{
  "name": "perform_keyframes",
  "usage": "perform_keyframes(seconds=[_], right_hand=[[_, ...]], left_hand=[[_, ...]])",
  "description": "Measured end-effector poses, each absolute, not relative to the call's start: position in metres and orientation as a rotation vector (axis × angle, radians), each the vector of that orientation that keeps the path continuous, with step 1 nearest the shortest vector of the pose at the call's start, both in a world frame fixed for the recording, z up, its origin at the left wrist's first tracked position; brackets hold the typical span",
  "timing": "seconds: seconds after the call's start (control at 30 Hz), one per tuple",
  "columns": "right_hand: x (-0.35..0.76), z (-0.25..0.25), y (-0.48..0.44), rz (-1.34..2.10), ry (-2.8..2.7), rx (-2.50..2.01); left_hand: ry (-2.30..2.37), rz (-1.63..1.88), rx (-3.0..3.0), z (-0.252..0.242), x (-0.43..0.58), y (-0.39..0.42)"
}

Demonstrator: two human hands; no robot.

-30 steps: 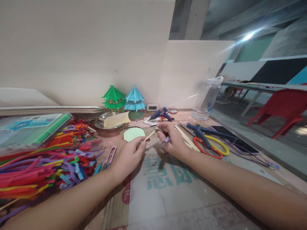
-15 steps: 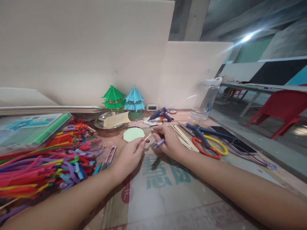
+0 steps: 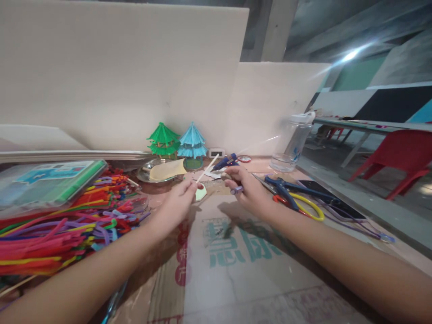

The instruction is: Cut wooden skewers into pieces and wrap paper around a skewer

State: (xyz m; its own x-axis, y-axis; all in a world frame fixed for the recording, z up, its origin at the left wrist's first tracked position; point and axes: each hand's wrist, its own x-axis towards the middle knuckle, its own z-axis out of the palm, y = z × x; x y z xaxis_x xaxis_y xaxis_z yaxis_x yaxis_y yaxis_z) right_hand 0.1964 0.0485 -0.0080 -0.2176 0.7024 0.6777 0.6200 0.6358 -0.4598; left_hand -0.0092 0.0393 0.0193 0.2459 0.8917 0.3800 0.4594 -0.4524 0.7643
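My left hand [image 3: 180, 200] is closed on a thin pale wooden stick [image 3: 208, 167], which points up and away to the right. Just beyond those fingers lies a light green paper piece [image 3: 201, 193], mostly hidden by the hand. My right hand [image 3: 248, 186] hovers over the mat with curled fingers. A short purple pen-like piece [image 3: 236, 190] sticks out from it; the rest is hidden in the palm. Thumb and forefinger of this hand are a little apart. Past the right hand lies a blue hot glue gun [image 3: 225, 162].
Colourful pipe cleaners [image 3: 67, 234] and a plastic case [image 3: 50, 182] fill the left. Green [image 3: 164, 139] and blue [image 3: 192, 141] pagoda-like models stand behind a metal dish [image 3: 143, 173]. Right are scissors [image 3: 308, 207], pliers [image 3: 286, 193], a phone [image 3: 332, 200] and a water bottle [image 3: 292, 141].
My hands have moved apart. The stick in my left hand has swung up and shows more length. My left hand now covers most of the green paper; my right hand has shifted right.
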Motion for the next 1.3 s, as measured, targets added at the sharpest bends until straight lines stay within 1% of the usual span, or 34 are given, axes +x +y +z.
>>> perform_keyframes(seconds=[0.1, 0.2, 0.27, 0.37, 0.5, 0.63, 0.83, 0.9, 1.03, 1.1, 1.2, 1.3], right_hand=[[0.191, 0.0, 0.045, 0.161, -2.09, -1.158], [0.169, 0.009, 0.042, 0.174, -2.343, -1.242], [0.146, 0.015, 0.044, 0.075, -2.462, -1.189], [0.104, 0.023, 0.055, -0.178, -2.478, -1.103], [0.058, 0.025, 0.073, -0.207, -2.507, -1.069], [0.051, 0.025, 0.075, -0.262, -2.546, -0.983], [0.113, 0.033, 0.037, -0.321, -2.6, -0.687], [0.143, 0.036, 0.019, -0.462, -2.373, -0.512], [0.194, 0.042, -0.007, -0.596, -2.127, -0.718], [0.209, 0.041, -0.011, -0.578, -2.148, -0.793], [0.218, 0.03, -0.011, -0.453, -2.247, -0.798], [0.215, 0.012, -0.006, -0.31, -2.284, -0.802]], left_hand=[[1.221, 1.092, 2.009, 0.051, -0.023, 0.044], [1.279, 1.025, 2.123, 0.082, -0.038, 0.039], [1.344, 0.993, 2.178, 0.096, -0.045, 0.033], [1.394, 1.022, 2.155, 0.104, -0.051, 0.028], [1.347, 1.055, 2.191, 0.1, -0.053, 0.03], [1.351, 0.96, 2.323, 0.096, -0.054, 0.035], [1.529, 0.949, 2.37, 0.096, -0.054, 0.038], [1.549, 0.856, 2.354, 0.092, -0.05, 0.039], [1.361, 0.627, 2.382, 0.077, -0.034, 0.033], [1.284, 0.555, 2.427, 0.067, -0.024, 0.027], [1.292, 0.422, 2.457, 0.05, -0.01, 0.017], [1.193, 0.424, 2.505, 0.035, -0.002, 0.012]])
